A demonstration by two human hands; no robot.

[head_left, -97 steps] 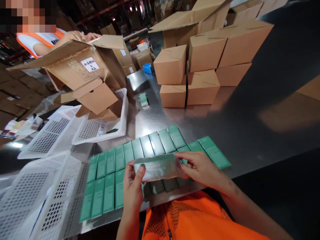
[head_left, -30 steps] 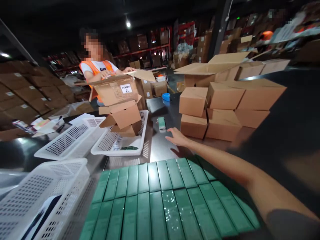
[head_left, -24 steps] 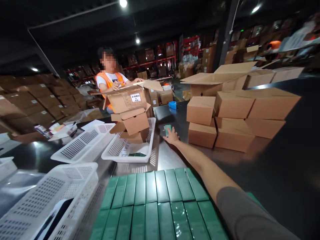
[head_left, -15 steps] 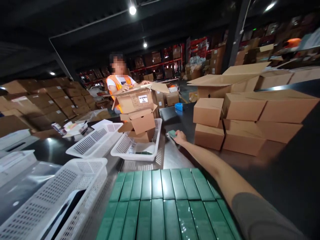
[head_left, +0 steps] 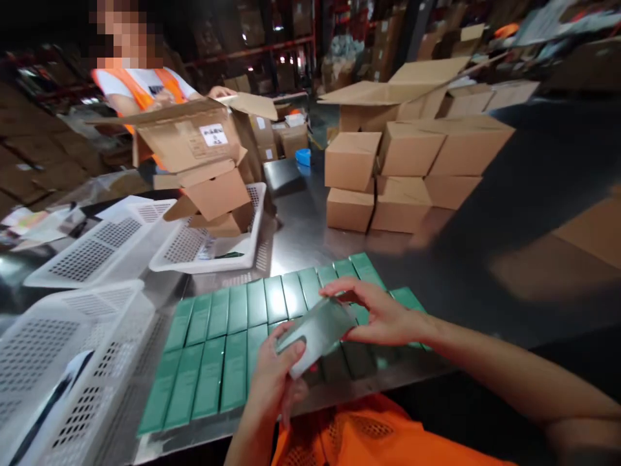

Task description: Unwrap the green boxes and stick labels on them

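My left hand [head_left: 276, 372] is closed on the near end of a small green box [head_left: 317, 327] with a pale, shiny face, its thumb lying on top. At the far end of the same box, my right hand [head_left: 381, 317] grips it between thumb and fingers. The box is tilted above rows of matching green boxes [head_left: 235, 362], which lie side by side on the metal table [head_left: 301, 249]. Both hands and the held box cover part of these rows.
White perforated baskets [head_left: 130, 323] stand on the left, one holding small opened cartons [head_left: 218, 194]. Closed brown cartons [head_left: 352, 158] are stacked beyond the rows. A person in an orange vest [head_left: 140, 90] stands behind a large open carton [head_left: 184, 133]. A blue tape roll [head_left: 303, 156] lies farther back.
My right hand has come back from beyond the rows, where it held a small green item. My left hand has come into view, and both now hold a box. The view has tilted downward.
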